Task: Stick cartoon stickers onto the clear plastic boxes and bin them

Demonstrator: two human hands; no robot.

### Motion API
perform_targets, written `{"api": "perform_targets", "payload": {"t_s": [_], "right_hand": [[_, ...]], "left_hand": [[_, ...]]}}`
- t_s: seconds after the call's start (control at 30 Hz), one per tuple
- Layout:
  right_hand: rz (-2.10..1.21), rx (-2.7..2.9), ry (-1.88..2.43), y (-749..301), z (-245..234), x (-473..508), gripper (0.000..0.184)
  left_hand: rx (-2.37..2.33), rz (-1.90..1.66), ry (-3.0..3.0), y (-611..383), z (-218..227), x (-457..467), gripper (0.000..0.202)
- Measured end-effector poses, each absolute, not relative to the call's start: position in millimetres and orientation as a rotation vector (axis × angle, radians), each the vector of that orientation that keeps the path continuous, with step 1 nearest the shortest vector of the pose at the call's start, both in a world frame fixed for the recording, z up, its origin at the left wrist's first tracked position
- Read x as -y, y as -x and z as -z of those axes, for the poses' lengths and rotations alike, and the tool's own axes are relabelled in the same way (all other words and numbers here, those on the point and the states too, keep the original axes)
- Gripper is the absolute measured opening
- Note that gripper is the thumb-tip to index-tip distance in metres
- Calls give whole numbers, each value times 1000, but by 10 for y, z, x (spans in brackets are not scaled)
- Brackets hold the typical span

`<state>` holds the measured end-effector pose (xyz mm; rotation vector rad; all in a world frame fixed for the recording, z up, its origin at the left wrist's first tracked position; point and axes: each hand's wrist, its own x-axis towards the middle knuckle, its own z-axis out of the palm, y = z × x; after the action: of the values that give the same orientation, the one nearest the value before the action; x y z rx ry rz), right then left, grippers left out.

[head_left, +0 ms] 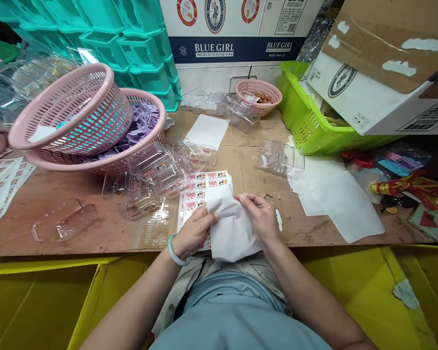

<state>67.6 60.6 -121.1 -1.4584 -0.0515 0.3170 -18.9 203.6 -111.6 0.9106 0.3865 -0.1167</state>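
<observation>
My left hand (195,232), with a pale green bangle on the wrist, and my right hand (260,217) both pinch a white sheet of backing paper (231,233) at the near edge of the wooden table (95,228). Under the paper lies a sheet of small red-and-white stickers (204,187). Just left of the stickers sits a pile of clear plastic clamshell boxes (156,172).
Two nested pink baskets (76,109) with purple pieces stand at the left. White paper sheets (336,199) lie at the right beside a green crate (306,121) and cardboard boxes (383,63). A small pink basket (259,95) sits at the back. Teal crates (131,39) stack behind.
</observation>
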Motion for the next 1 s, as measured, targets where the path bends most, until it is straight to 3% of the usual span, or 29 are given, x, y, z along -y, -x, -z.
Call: {"api": "perform_targets", "payload": {"t_s": [0.17, 0.27, 0.4, 0.5, 0.57, 0.63, 0.8, 0.93, 1.0], "right_hand": [[-100, -249, 1082, -1165, 1268, -376, 20], [189, -249, 1092, -1381, 1143, -170, 18], [618, 176, 1528, -1138, 930, -194, 15], [691, 820, 1865, -817, 957, -423, 30], [691, 1069, 1945, -677, 1023, -552, 40], [614, 1133, 1976, -615, 1083, -597, 41], [192, 605, 1801, -719, 1200, -379, 58], [-116, 247, 1510, -1008, 1256, -117, 20], [-40, 149, 1459, -1179, 1252, 0, 18]], "left_hand": [[-508, 124, -930, 187, 1126, -2161, 34], [-576, 18, -1029, 267, 1108, -2244, 50], [-632, -606, -1513, 415, 1019, -2169, 72], [-503, -512, -1588, 372, 947, -1983, 41], [-410, -187, -1344, 235, 910, -1855, 30], [-388, -28, -1080, 56, 897, -1768, 32], [-396, 8, -1080, -303, 913, -1680, 32], [-136, 139, -1421, -707, 869, -1608, 39], [-130, -14, -1608, -1051, 835, -1599, 39]]}}
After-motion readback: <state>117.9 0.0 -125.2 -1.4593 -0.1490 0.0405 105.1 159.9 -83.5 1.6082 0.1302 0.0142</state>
